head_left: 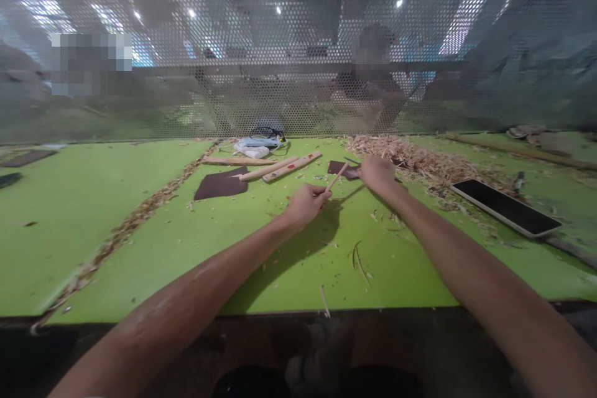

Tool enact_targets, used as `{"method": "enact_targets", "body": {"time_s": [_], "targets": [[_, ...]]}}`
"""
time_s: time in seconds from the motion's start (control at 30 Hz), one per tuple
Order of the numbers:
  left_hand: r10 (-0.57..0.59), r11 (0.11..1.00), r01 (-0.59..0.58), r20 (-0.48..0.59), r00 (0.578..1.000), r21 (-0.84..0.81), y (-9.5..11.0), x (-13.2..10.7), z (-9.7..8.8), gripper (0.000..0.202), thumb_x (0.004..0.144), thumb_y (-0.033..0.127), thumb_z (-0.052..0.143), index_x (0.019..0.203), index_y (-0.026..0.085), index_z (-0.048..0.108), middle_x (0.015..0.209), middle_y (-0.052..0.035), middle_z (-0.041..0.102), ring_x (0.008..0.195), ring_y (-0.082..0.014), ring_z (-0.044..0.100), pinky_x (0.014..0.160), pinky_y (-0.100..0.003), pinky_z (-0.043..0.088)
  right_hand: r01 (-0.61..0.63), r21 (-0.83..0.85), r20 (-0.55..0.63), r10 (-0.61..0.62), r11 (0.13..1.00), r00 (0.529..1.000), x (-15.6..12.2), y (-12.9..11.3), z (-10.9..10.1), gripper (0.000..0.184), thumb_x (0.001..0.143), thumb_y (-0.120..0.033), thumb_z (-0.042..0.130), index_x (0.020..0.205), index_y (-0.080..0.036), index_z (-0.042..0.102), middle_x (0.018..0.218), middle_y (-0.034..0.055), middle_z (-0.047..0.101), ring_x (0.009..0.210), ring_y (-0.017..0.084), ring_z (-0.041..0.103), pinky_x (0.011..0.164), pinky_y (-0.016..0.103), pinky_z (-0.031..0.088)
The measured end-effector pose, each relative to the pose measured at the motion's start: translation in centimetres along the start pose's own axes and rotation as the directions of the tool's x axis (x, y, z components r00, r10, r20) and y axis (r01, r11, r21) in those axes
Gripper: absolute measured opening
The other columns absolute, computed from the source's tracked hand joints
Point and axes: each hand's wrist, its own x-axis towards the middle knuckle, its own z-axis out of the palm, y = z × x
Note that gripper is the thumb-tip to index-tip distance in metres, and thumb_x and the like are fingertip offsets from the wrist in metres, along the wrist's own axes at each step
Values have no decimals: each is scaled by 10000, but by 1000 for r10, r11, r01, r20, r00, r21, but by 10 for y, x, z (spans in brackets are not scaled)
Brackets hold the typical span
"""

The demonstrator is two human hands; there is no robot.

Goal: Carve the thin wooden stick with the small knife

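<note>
My left hand (pixel 308 205) is closed around the lower end of a thin pale wooden stick (pixel 337 178), which slants up and to the right above the green tabletop. Just beyond the stick, my right hand (pixel 377 174) is low over the table with its fingers curled down. They meet the edge of a small dark brown sheet (pixel 336 167), perhaps sandpaper; what is under the fingers is hidden. A larger dark brown sheet (pixel 221 183) lies to the left. Beside it rest a plain wooden rod (pixel 268 169) and a flat wooden strip with red marks (pixel 293 166).
Curly wood shavings (pixel 420 158) are heaped at the back right, and more fill a seam (pixel 135 221) on the left. A phone (pixel 506 205) lies on the right. A face mask and cables (pixel 259 144) sit before the perforated metal screen (pixel 280 99), with people behind it.
</note>
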Motion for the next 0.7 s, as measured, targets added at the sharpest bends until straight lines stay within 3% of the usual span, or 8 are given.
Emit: {"method": "enact_targets", "body": {"time_s": [0.07, 0.13, 0.33, 0.5, 0.7], "targets": [[1, 1000, -1, -7, 1000, 30, -1, 0, -1, 266, 990, 186, 631, 744, 131, 714, 523, 51, 476, 453, -78, 389, 487, -220, 257, -93, -9, -17, 92, 996, 996, 2, 11, -6, 365, 1069, -222, 574, 1225, 58, 749, 1156, 346, 742, 1117, 363, 737, 856, 400, 543], [-10, 1000, 10, -25, 1000, 17, -3, 2, -3, 273, 986, 194, 641, 731, 129, 713, 530, 49, 480, 451, -72, 384, 488, -216, 264, -111, -7, -30, 111, 994, 993, 0, 14, -10, 382, 1070, -251, 559, 1232, 29, 763, 1167, 330, 747, 1114, 350, 734, 842, 371, 530], [-42, 983, 41, -3, 999, -177, -8, 11, -5, 222, 994, 222, 645, 818, 119, 730, 576, 54, 481, 462, -64, 376, 489, -197, 278, 79, 19, 30, -79, 997, 996, -21, -24, 2, 389, 1084, -239, 466, 1076, -65, 813, 982, 192, 785, 817, 209, 705, 725, 274, 523], [-16, 969, 25, 41, 999, -245, -1, 8, -4, 234, 1000, 207, 617, 797, 122, 697, 564, 66, 436, 459, -61, 351, 481, -191, 256, 153, 1, 8, -153, 988, 988, -30, -47, 11, 355, 1052, -304, 567, 1117, -56, 814, 1063, 243, 784, 1019, 296, 731, 864, 319, 546], [-4, 965, 21, 67, 998, -262, 6, 4, -3, 242, 1005, 175, 578, 788, 122, 671, 548, 80, 401, 448, -55, 320, 478, -199, 234, 86, 2, 15, -86, 996, 996, -20, -36, 10, 411, 1074, -255, 483, 1171, -22, 807, 1164, 309, 759, 1027, 341, 740, 888, 393, 566]]}}
